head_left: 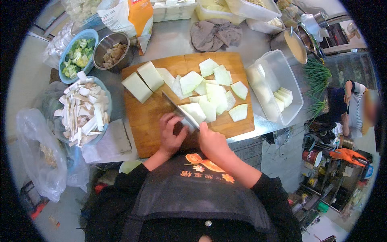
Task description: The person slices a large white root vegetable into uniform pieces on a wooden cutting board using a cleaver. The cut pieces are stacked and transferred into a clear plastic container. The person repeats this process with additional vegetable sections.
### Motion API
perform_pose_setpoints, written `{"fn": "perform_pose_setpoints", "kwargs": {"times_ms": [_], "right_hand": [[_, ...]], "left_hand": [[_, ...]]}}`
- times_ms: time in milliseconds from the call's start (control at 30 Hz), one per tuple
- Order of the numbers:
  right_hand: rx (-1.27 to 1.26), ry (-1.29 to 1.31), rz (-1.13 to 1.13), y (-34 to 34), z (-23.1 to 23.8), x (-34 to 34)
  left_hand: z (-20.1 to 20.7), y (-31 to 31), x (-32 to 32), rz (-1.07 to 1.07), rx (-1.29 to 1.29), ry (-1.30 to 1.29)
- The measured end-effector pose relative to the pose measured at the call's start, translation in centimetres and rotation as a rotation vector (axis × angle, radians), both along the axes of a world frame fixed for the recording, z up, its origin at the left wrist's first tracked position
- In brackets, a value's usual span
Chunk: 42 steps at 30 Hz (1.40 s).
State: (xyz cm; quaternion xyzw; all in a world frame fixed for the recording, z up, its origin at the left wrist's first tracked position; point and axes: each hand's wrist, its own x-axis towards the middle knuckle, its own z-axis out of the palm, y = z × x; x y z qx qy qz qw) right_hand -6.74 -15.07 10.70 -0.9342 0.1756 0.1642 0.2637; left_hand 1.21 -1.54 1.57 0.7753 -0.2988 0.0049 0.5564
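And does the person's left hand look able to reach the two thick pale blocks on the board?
Probably yes: between the left hand and the two thick pale blocks I see only bare cutting board, though the knife is close beside the fingers.

Apron [177,205]: black, orange print [213,165] at its 12 o'clock. Sleeves [278,201]: black. Button [208,223]: white, round, at apron's 6 o'clock.
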Motion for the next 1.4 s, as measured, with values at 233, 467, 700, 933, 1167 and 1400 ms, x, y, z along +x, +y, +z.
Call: {"fn": "perform_pose_setpoints", "kwargs": {"times_ms": [233, 467, 700, 933, 1167, 1400], "right_hand": [[0.036, -0.007, -0.015, -0.5, 1.5, -0.8], [0.038, -0.039, -0.074, -1.2, 5.3, -3.3], [-0.004, -0.021, -0.031, -1.0, 6.6, -4.4], [0.039, 0.055, -0.024, -0.9, 6.1, -3.9], [0.071, 0.07, -0.015, -0.4, 2.4, -1.9], [0.006, 0.052, -0.01, 0.1, -0.1, -0.3]], "left_hand": [[-0.5, 0.0, 0.0, -0.028, -0.052, 0.005], [-0.2, 0.0, 0.2, -0.083, -0.029, -0.072], [-0.6, 0.0, 0.2, -0.08, -0.028, -0.075], [-0.3, 0.1, 0.3, -0.076, -0.003, -0.067], [-0.9, 0.1, 0.0, -0.036, -0.027, -0.014], [-0.8, 0.1, -0.3, -0.012, -0.013, 0.019]]}}
